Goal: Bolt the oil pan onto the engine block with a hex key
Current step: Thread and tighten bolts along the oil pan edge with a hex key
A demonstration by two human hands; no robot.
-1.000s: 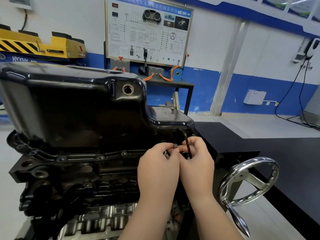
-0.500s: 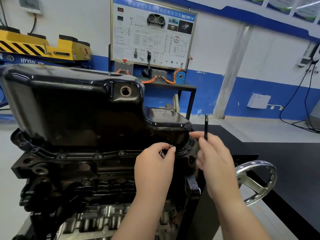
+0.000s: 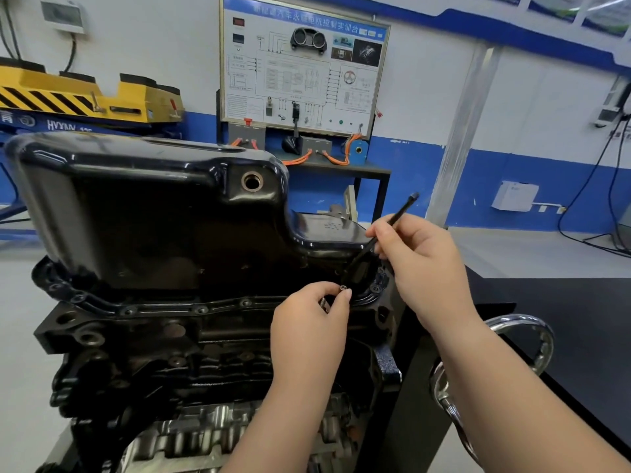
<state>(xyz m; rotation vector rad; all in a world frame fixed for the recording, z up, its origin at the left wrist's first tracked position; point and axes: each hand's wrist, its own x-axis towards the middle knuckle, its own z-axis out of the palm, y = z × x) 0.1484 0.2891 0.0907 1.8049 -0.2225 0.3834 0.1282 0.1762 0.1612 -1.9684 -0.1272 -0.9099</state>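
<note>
We lose the hex key's (image 3: 396, 218) lower end against the black oil pan (image 3: 153, 216); right hand (image 3: 420, 264) grips it, left hand (image 3: 307, 322) pinches a bolt (image 3: 343, 287). Handwheel (image 3: 532, 339) partly hidden, right.

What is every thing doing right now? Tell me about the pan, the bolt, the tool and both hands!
oil pan: sits on the engine block, drain hole unplugged.
bolt: pinched at the pan's rim; seated or not, cannot tell.
hex key: tilted, one end up in the air.
left hand: pinches the bolt.
right hand: grips the hex key.
</note>
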